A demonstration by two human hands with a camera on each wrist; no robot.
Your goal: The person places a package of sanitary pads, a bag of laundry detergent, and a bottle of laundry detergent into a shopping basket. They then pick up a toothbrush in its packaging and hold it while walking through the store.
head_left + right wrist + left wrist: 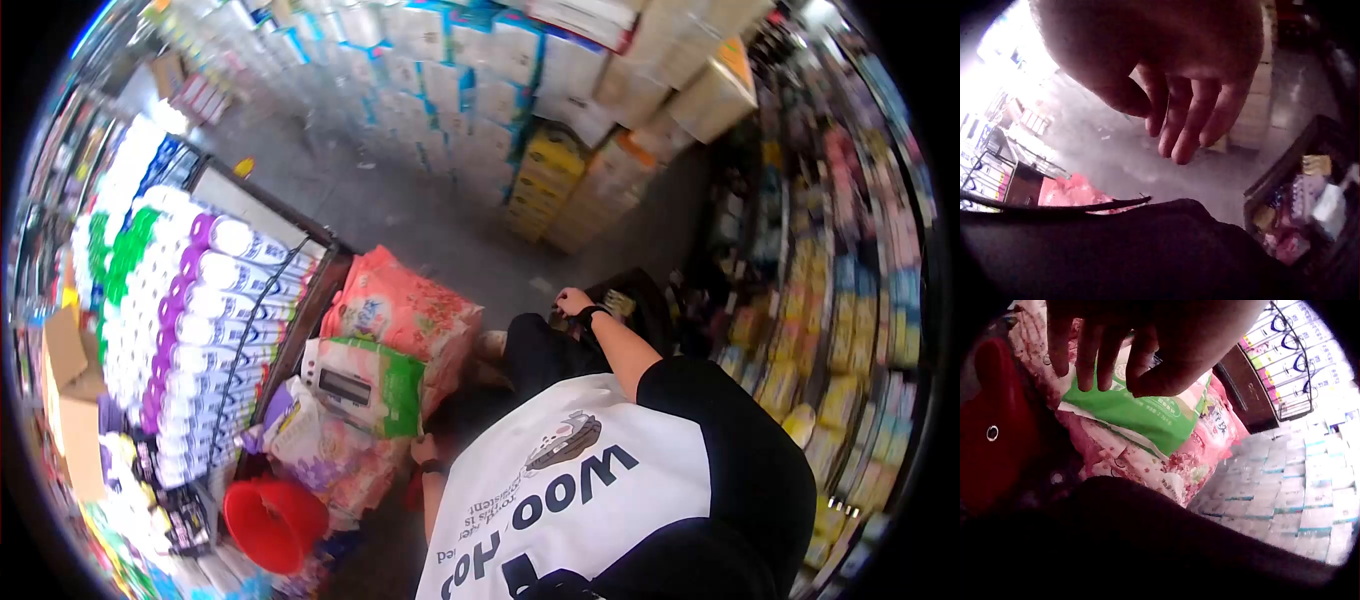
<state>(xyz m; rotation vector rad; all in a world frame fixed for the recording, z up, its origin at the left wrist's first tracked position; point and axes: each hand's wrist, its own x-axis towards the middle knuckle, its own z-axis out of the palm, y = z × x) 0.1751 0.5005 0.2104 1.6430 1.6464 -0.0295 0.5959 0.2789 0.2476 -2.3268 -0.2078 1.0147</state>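
My left hand point(425, 449) hangs beside the corner of a green and white package point(366, 386) lying on larger pink floral bags point(400, 305). In the left wrist view its relaxed fingers point(1088, 359) overlap the green end of that package, with nothing gripped. A white and purple bag point(305, 430) lies just beside the package. My right hand point(573, 301) is held out over the dark knee, away from the bags. The right wrist view shows its fingers point(1188, 119) hanging loosely bent above the grey floor, holding nothing.
Rows of white bottles with purple caps point(200, 330) fill the rack on the left. A red bucket point(275, 525) stands near the bags. Stacked white packs point(430, 90) line the far side. A dark crate point(1316, 156) of small packets sits by the right hand, with shelves point(830, 400) beyond.
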